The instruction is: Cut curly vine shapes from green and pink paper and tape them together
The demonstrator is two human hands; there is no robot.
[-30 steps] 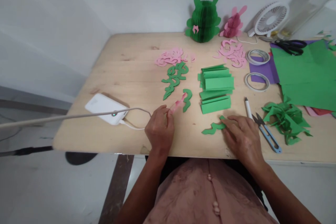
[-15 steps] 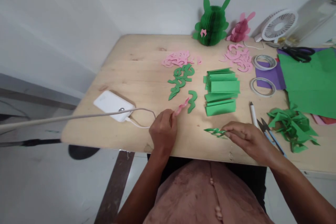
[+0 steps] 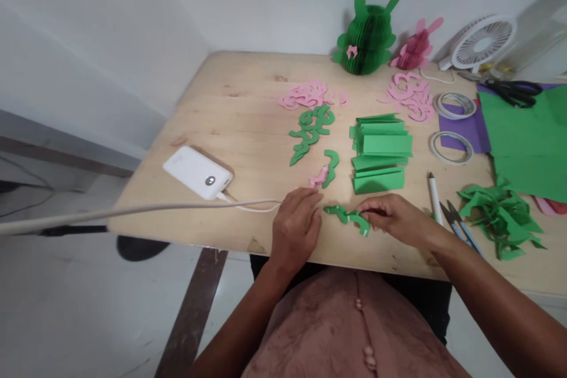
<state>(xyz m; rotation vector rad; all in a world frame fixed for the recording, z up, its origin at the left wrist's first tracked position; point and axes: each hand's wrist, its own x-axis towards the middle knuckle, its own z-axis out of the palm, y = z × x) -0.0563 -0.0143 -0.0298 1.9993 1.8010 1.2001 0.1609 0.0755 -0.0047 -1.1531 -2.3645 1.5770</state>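
In the lower centre, the right hand (image 3: pixel 392 217) pinches a wavy green paper strip (image 3: pixel 342 215) lying lengthwise left-right, tip leftward; left hand (image 3: pixel 296 227): grip unclear.

On the desk (image 3: pixel 234 130), around the folded paper (image 3: pixel 384 144): paper rabbits (image 3: pixel 367 35) at 12 o'clock; scissors (image 3: pixel 516 93) on sheets (image 3: pixel 531 147) at 2; tape rolls (image 3: pixel 452 161) at 2 and 3; scraps (image 3: pixel 500 218) at 4; a cutout (image 3: pixel 343 215), between left fingers (image 3: pixel 305 201) and right fingers (image 3: pixel 381 203), at 7; power bank (image 3: pixel 195 170) at 9.
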